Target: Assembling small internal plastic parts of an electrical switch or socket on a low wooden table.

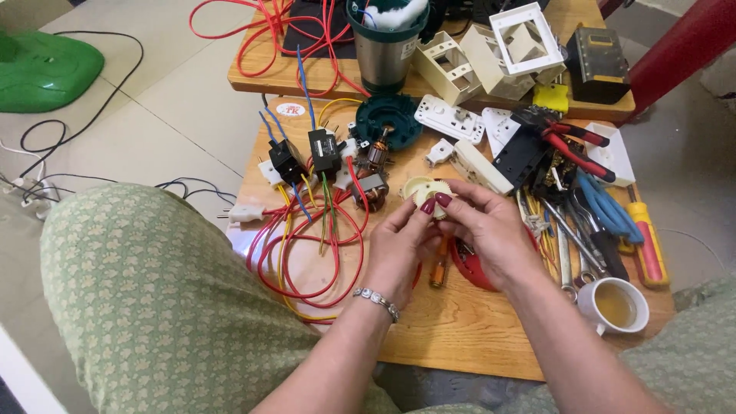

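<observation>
Both my hands meet over the middle of a low wooden table [460, 330]. They pinch a small cream plastic gear-like part [424, 188] between the fingertips. My left hand [399, 245] grips it from the left, with a bracelet on the wrist. From the right, my right hand [491, 230] holds the same part. Just beyond it lie a small motor armature [373, 170] and a dark green round housing [387, 120].
Red wire loops [307, 253] and two black relay blocks [307, 157] lie at left. Pliers, wrenches and screwdrivers [590, 222] crowd the right side, next to a cup of tea [616, 305]. White switch boxes [491, 54] and a steel cup [383, 54] stand behind. My green-clad knee [153, 307] is at lower left.
</observation>
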